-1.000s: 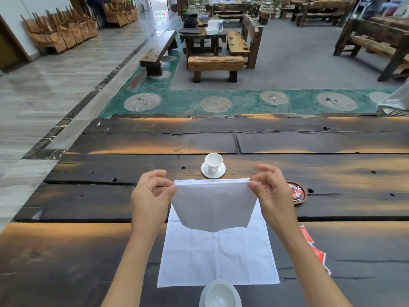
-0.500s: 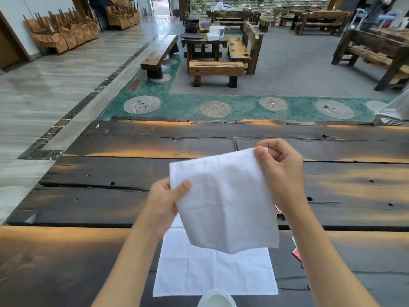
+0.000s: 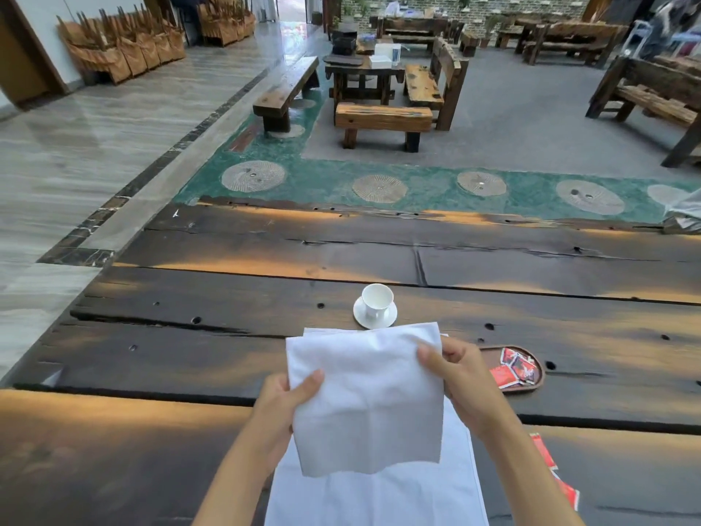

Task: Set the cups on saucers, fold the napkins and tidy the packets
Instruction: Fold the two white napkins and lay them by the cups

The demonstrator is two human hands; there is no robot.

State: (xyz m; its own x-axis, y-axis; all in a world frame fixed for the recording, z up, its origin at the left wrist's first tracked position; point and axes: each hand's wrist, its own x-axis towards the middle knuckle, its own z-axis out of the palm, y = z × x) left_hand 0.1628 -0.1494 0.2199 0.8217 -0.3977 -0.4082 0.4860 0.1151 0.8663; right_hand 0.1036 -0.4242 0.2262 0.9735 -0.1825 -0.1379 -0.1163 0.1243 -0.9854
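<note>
both hands hold a folded white napkin [image 3: 366, 396] up off the counter [image 3: 189, 366], near the middle of its near edge. the left hand [image 3: 282, 408] pinches the napkin's left edge, thumb lying across the front of the cloth and fingers hidden behind it; the right hand [image 3: 461, 377] grips the upper right part, fingers closed over the edge, so each grip is clamped on the napkin. it looks light and thoroughly limp: the bottom edge hangs slack and a little uneven, and faint creases cross the face, so it will sag or swing wherever it is not supported. it likely holds a crease when pressed but will not keep its shape in the air, so the sound places to take it are the corners and the fold line, with the edges lined up before it is laid down and smoothed flat. directly beneath it a second napkin [image 3: 379, 499] lies open and flat at the near edge, partly hidden by the held one and the forearms. toward the far side, just beyond the held napkin, a white cup [image 3: 376, 299] stands upright on its saucer [image 3: 389, 317]; that pair is hard and breakable, so it is best lifted by the saucer rim. to the right a dark wooden tray [image 3: 493, 353] holds several red packets [image 3: 512, 368], and a few loose packets [image 3: 561, 480] lie on the counter near the right forearm; they are thin, flat and probably slick, best pinched by an edge or slid together. how many layers the held napkin has i cannot tell.
</note>
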